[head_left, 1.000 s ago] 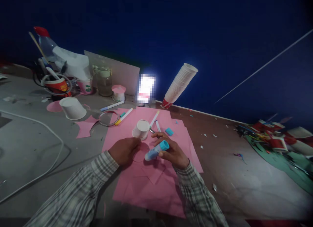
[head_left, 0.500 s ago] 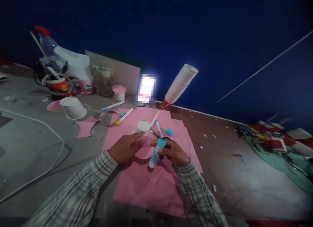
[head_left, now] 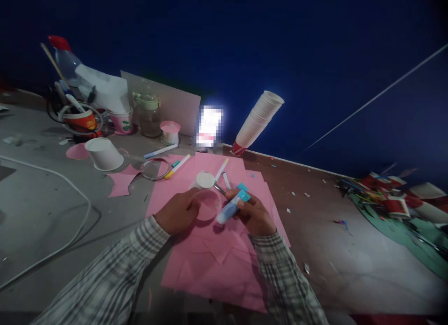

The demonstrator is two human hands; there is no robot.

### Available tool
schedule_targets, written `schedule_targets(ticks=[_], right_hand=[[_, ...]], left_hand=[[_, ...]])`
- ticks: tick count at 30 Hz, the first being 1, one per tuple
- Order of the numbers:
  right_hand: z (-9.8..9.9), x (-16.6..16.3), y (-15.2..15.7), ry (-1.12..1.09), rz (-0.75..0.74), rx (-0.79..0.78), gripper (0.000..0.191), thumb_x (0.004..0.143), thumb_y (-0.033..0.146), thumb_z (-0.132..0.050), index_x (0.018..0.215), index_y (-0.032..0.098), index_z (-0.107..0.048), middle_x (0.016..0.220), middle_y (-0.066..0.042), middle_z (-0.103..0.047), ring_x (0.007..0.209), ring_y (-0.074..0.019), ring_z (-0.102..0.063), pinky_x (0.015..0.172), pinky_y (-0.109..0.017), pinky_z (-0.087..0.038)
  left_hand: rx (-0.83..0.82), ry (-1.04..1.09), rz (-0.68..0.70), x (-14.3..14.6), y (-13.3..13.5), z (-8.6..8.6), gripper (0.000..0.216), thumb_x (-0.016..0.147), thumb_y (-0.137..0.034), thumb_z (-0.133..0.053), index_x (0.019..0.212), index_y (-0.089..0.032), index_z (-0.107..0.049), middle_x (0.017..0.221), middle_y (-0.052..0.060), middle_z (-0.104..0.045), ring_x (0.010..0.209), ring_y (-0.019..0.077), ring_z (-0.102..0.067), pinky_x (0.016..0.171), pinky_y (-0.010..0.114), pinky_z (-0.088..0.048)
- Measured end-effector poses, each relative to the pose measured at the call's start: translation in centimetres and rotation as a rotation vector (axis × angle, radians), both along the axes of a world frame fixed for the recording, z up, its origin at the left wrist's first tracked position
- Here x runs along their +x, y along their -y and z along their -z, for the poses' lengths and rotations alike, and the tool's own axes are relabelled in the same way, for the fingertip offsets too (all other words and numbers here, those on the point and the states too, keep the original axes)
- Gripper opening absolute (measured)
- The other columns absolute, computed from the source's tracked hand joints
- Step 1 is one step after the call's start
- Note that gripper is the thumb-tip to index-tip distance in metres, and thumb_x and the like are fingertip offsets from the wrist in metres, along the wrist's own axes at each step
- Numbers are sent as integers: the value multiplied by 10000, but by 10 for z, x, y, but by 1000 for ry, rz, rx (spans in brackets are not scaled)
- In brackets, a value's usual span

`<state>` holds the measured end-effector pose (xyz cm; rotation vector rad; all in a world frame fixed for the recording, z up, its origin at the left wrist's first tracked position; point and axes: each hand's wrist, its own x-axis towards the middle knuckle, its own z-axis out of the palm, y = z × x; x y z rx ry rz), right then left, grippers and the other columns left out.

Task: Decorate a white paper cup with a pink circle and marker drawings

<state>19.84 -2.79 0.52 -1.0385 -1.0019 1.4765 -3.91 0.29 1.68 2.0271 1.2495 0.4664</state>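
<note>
My left hand [head_left: 179,213] pinches the pink disc [head_left: 209,209], my right hand [head_left: 255,214] grips the glue stick [head_left: 231,208]; I'd steady the disc, stroking lightly.

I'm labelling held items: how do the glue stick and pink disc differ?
The glue stick is tubular; the disc is flat and round.
The glue stick is blue and whitish; the disc is pink.
The right hand holds the glue stick; the left hand, the disc.
Both are held over paper.

There are two hands [head_left: 178,213] [head_left: 256,216], one glue stick [head_left: 230,210] and probably four markers [head_left: 161,151] [head_left: 178,166] [head_left: 221,170] [head_left: 227,180] (two yellow-ended).
</note>
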Motion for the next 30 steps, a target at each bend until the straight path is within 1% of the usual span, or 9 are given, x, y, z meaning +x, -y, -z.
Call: schedule_targets(ticks=[2, 4, 6, 8, 11, 17, 26, 28, 30], right_hand=[[0, 1, 0, 46, 25, 66, 372, 751, 503, -867, 959, 204, -793, 705, 6, -641, 567, -119, -548, 515, -245, -475], [-2, -1, 1, 172, -10, 191, 374, 768, 522, -860, 972, 216, -789, 756, -6, -661, 633, -148, -588, 589, -288, -528], [-3, -5, 1, 341, -79, 359, 372, 785, 525, -856, 994, 224, -792, 892, -46, -709, 797, -203, -661, 738, -355, -575], [-2, -11, 2, 488, -151, 510, 356, 828, 515, -831, 1039, 231, -789, 995, -76, -725, 957, -245, -684, 878, -409, -571], [2, -16, 3, 598, -219, 640, 340, 901, 495, -768, 1111, 227, -764, 1042, -97, -723, 1001, -250, -688, 917, -426, -570], [5, -19, 3, 677, -316, 714, 341, 977, 520, -658, 1106, 211, -723, 1039, -106, -723, 1008, -244, -683, 920, -400, -578], [-14, -5, 5, 695, -496, 743, 318, 1018, 499, -592, 1123, 216, -691, 1029, -110, -734, 999, -252, -686, 912, -399, -576], [-18, 1, 5, 680, -467, 746, 346, 1006, 530, -607, 1117, 212, -687, 1022, -104, -730, 989, -242, -686, 905, -396, -575], [-19, 2, 5, 653, -387, 738, 370, 987, 557, -629, 1112, 213, -685, 1024, -100, -726, 999, -240, -685, 916, -399, -570]], left_hand=[[0, -228, 41, 0, 0, 5, 386, 930, -220, -413, 1256, -152, -607, 994, 130, -774, 908, 285, -725, 803, 376, -522], [0, -393, 94, 1, 1, 8, 393, 954, -239, -408, 1289, -144, -590, 1001, 152, -776, 937, 311, -736, 791, 386, -522], [7, -466, 139, 1, 2, 9, 424, 969, -246, -401, 1349, -145, -559, 1073, 164, -774, 995, 317, -737, 812, 388, -524], [1, -500, 172, 1, 2, 7, 440, 977, -240, -389, 1377, -139, -541, 1098, 171, -774, 1022, 317, -737, 829, 391, -525], [-10, -522, 189, 2, 2, 3, 439, 979, -228, -391, 1380, -136, -543, 1074, 177, -780, 1012, 324, -745, 819, 400, -534], [-8, -548, 166, 5, 2, -1, 375, 997, -237, -389, 1288, -146, -608, 1089, 195, -777, 1013, 341, -754, 809, 416, -559], [11, -542, 208, 3, 3, 6, 476, 1003, -226, -392, 1454, -131, -513, 1163, 207, -766, 1062, 358, -745, 853, 446, -566], [32, -535, 203, 3, 4, 8, 466, 999, -224, -408, 1445, -146, -519, 1120, 190, -775, 1030, 341, -750, 830, 427, -569], [38, -543, 207, 3, 4, 8, 473, 984, -199, -425, 1447, -159, -515, 1079, 170, -784, 1007, 324, -752, 819, 410, -568]])
